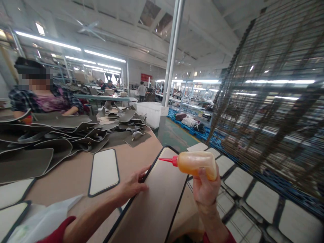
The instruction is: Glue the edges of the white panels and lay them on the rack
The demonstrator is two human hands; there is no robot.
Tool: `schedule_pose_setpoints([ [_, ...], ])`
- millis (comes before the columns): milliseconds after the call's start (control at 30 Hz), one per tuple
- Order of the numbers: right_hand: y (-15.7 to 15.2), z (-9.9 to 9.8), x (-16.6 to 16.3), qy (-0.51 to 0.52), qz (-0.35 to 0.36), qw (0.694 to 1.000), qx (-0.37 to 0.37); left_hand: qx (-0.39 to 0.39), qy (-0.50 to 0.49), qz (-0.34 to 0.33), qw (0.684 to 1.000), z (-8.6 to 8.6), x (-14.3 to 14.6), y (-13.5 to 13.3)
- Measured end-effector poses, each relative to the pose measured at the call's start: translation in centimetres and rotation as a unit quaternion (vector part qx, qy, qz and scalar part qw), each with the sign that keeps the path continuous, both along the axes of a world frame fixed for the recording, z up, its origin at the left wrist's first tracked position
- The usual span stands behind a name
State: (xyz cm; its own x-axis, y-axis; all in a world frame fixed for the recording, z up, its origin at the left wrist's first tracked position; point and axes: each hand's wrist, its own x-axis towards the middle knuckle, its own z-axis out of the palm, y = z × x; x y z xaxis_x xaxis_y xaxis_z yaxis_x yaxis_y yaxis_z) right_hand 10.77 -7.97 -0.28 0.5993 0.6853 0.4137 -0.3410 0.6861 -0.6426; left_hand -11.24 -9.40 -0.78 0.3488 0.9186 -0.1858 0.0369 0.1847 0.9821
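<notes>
My right hand (205, 189) is closed around a yellowish squeeze bottle (196, 163) with a red nozzle that points left, held above a long tan panel with a dark edge (157, 199). My left hand (135, 184) grips the left edge of that panel, thumb on top, fingers curled over the rim. The panel lies tilted across the corner of the brown worktable (76, 172). A white panel with a dark border (104, 171) lies flat on the table just left of my left hand.
Piles of dark grey cut pieces (50, 135) cover the table's far left. A person in a plaid shirt (43, 98) works there. White panels (260, 199) lie in rows on racks at right, beside a tall wire rack (273, 101). A white pillar (172, 54) stands ahead.
</notes>
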Motion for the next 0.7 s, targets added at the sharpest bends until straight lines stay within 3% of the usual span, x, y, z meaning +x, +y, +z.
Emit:
schedule_pose_setpoints([
  [233, 0.4, 0.6, 0.5, 0.013, -0.004, 1.0, -0.012, 0.023, -0.002, -0.008, 1.0, 0.9, 0.5, -0.6],
  [367, 0.2, -0.2, 0.4, -0.006, -0.02, 0.999, -0.034, 0.01, -0.008, -0.01, 1.0, 2.0, 1.1, -0.6],
  [567, -1.9, -1.5, 0.2, -0.039, 0.117, 0.991, -0.056, 0.008, -0.001, 0.013, 1.0, 1.8, -0.1, -0.1],
  [700, -1.9, 1.1, 3.3, 0.053, 0.034, 0.998, -0.02, 0.022, 0.003, 0.007, 1.0, 1.0, -2.9, 0.1],
])
